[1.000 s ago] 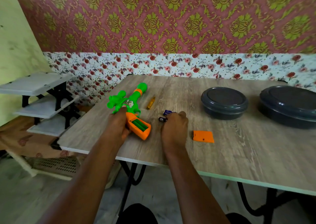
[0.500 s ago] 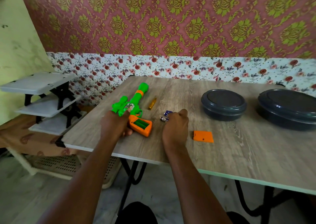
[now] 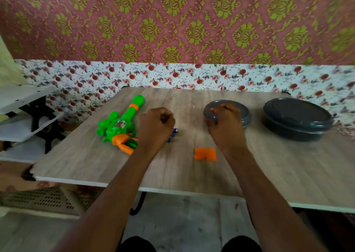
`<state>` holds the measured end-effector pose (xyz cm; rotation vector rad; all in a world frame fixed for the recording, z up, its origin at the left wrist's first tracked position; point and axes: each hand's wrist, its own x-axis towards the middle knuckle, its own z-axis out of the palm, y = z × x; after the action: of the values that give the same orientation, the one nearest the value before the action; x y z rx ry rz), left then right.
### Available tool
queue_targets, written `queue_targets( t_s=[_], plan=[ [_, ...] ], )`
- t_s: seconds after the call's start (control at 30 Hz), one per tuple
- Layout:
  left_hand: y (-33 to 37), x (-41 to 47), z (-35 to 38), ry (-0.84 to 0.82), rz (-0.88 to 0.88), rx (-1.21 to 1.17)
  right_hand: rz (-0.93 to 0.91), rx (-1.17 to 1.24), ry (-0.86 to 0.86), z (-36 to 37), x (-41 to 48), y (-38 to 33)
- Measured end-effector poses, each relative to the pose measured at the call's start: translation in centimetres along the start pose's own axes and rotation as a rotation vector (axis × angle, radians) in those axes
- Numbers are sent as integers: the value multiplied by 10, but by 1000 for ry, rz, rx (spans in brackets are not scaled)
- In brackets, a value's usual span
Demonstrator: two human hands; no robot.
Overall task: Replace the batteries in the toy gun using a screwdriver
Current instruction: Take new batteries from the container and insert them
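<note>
Two hands are being held curled above the worktop (image 3: 269, 165): left hand (image 3: 156, 124) over the loose batteries (image 3: 173, 133), right hand (image 3: 224, 125) at the small lidded container (image 3: 244, 115); whether anything is being gripped cannot be told. Toy gun (image 3: 119, 124) is lying left of centre, its orange cover (image 3: 205, 154) lying apart. Cover removal is being judged done, with refitting and screwing outstanding. Open room is being left lower right, near the front edge.

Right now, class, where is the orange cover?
In the head view the orange cover lies flat on the table, just nearer the person than the right hand, right of the toy gun.
</note>
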<state>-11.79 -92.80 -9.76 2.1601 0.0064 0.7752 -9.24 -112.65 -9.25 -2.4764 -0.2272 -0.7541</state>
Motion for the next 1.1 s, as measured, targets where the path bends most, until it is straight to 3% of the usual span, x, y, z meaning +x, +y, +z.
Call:
queue_targets(
  t_s=[0.2, 0.3, 0.43, 0.57, 0.7, 0.8, 1.1],
  plan=[
    [31, 18, 65, -173, 85, -48, -134, -185, -262, -14, 21, 48],
    [33, 27, 90, -219, 41, -78, -146, -170, -272, -6, 19, 60],
    [31, 36, 110, -175, -55, -154, -153, -215, -182, -1, 20, 67],
    [29, 39, 116, -145, -150, -357, -85, -73, -9, 4, 17, 70],
    [24, 37, 113, -358, -326, -853, -132, 217, 195, 10, 17, 67],
    [19, 36, 109, -481, -357, -1119, -241, 325, 268, 7, 17, 61],
    [19, 32, 98, -449, -363, -1217, -373, 492, 240, 4, 15, 54]
  ],
)
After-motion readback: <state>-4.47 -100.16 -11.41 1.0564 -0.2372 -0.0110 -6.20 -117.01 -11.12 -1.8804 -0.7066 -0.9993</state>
